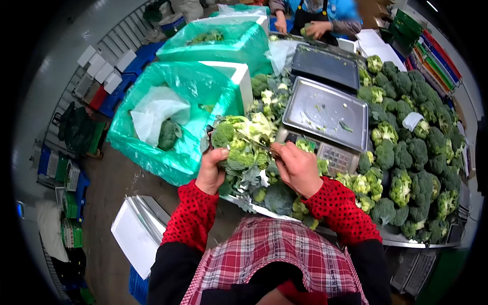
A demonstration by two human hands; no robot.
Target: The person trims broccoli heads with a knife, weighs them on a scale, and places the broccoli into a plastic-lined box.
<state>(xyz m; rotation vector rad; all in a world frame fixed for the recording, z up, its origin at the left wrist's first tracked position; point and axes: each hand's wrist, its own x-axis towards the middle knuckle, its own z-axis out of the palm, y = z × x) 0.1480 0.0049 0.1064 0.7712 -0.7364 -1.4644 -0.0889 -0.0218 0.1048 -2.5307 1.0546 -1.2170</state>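
Left hand (209, 172) grips broccoli (243, 156), right hand (299, 169) apparently a knife (260, 146).

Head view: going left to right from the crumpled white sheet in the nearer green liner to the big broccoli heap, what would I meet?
Crumpled white sheet → left hand → held broccoli → right hand → big broccoli heap.
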